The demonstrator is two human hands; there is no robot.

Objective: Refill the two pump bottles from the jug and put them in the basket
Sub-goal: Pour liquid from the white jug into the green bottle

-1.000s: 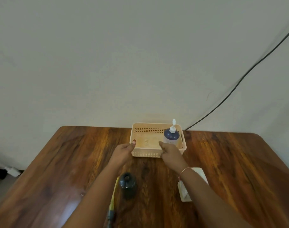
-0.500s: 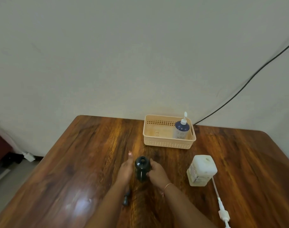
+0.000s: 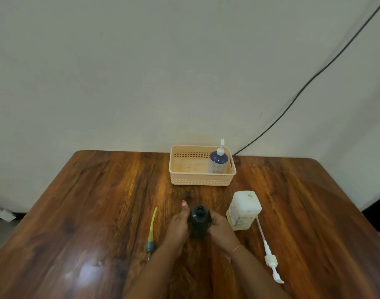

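- Both hands, the left hand (image 3: 178, 225) and the right hand (image 3: 219, 228), clasped the open dark bottle (image 3: 199, 221) low in the centre of the frame.
- One blue bottle (image 3: 218, 161), pump fitted, stood in the basket (image 3: 201, 181) above, so that half looked done.
- Right of the hands stood the jug (image 3: 243, 210); a white pump (image 3: 270, 260) and a yellow-tubed pump (image 3: 151, 234) lay loose on the table (image 3: 76, 212).
- Filling, capping and basketing the dark bottle seemingly remained.

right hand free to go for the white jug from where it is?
Probably, once it lets go: the right hand is wrapped on the dark open bottle together with the left hand. The white jug stands just to its right, with nothing between them.
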